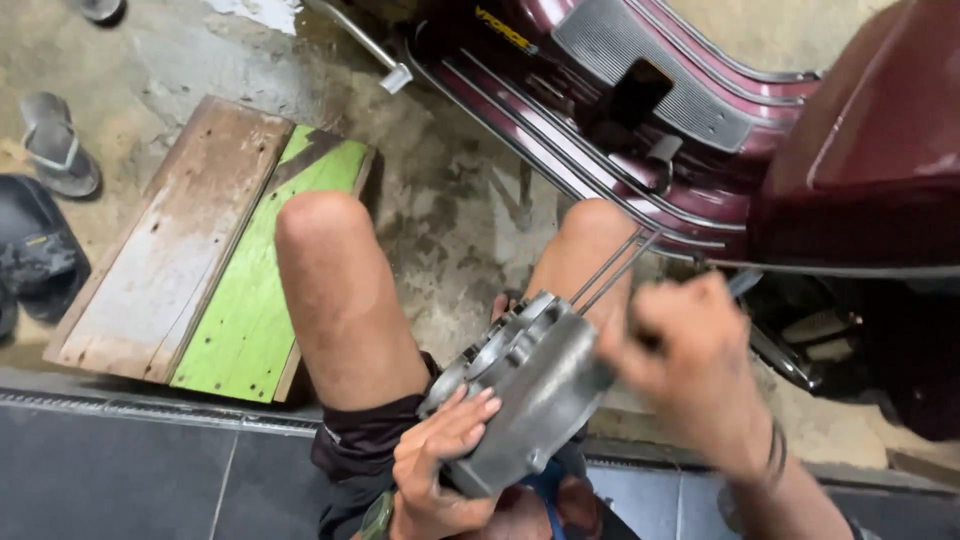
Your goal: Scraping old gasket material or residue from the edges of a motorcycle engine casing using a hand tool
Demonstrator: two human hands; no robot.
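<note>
A grey cast-metal engine part [535, 385] with long thin studs sticking out rests on my lap between my knees. My left hand [440, 455] grips its lower left side, fingers curled over the edge. My right hand [690, 365] is blurred with motion at the part's upper right, fingers closed beside the studs [612, 268]; whether it holds a tool is hidden. My bare knees [330, 270] point toward a dark red scooter [720, 110].
The scooter's footboard and side panel fill the upper right. A wooden board, part bare, part green [215, 255], lies on the concrete floor at left. Sandals [55, 150] sit at the far left. Dark tiles run along the bottom edge.
</note>
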